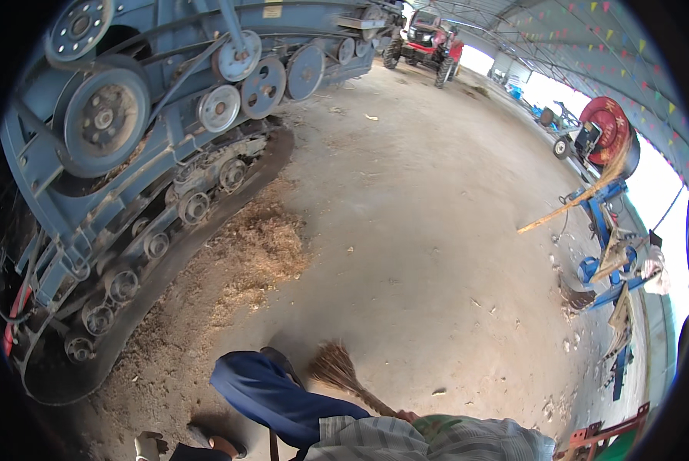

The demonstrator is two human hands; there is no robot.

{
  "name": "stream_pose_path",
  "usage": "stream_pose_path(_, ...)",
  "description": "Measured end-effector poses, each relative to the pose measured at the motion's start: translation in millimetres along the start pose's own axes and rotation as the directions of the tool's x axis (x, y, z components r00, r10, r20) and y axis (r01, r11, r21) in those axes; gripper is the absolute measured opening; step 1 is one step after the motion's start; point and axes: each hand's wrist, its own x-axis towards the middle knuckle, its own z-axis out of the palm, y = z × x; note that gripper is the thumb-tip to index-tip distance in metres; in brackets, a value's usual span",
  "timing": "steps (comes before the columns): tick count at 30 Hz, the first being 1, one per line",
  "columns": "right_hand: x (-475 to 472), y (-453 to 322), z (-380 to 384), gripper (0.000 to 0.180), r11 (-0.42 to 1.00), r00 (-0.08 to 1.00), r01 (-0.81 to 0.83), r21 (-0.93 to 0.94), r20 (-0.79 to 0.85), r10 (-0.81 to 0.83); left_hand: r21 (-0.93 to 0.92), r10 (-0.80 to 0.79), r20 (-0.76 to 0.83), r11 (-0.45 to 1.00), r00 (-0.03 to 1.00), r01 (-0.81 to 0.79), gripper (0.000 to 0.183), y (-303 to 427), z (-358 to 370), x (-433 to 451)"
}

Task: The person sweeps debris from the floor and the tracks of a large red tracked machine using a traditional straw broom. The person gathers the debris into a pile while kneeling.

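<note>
A twig broom [336, 369] lies slanted at the bottom centre, its bristles at the floor. My right hand [408, 415] is closed around its handle, partly hidden by green cloth and a grey striped garment. At the bottom left edge appears my left hand [150, 445] in a pale glove; its fingers are partly cut off, and whether it holds anything is unclear. Between the hands are a leg in blue trousers and dark shoes. Brown chaff [264, 242] is spread on the concrete floor [413, 259], beside the rubber track [189, 253] of a blue machine.
The tracked machine [177, 124] with pulleys and belts fills the upper left. A red tractor [425, 40] stands far ahead. At right are a red reel [606, 129], another broom [575, 201] leaning on blue metal equipment [601, 222], and a red metal frame [609, 432] lower down.
</note>
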Motion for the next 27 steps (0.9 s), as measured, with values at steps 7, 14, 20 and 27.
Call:
stream_pose_path(7,161.0,-193.2,-74.0,0.036,0.877,0.922,0.230,-0.421,-0.194,-0.335,0.028,0.023,-0.044,0.999,0.999,-0.021,0.026,56.9,61.9,4.0)
stream_pose_path(14,151.8,-373.7,-130.9,0.051,0.991,0.955,0.120,0.056,-0.278,-0.100,-0.031,-0.039,-0.120,0.999,0.992,0.035,0.024,27.8,4.1,-49.3)
stream_pose_path(20,101.2,-162.6,-113.4,0.031,0.824,0.903,0.256,-0.505,-0.178,-0.390,-0.012,-0.062,-0.087,0.998,0.994,0.061,0.025,23.6,11.3,-18.6)
stream_pose_path(27,-86.3,-37.0,-92.4,0.066,0.779,0.773,-0.566,0.270,-0.154,0.615,0.035,-0.107,-0.122,0.993,0.987,0.112,0.025,32.5,2.6,-13.0)
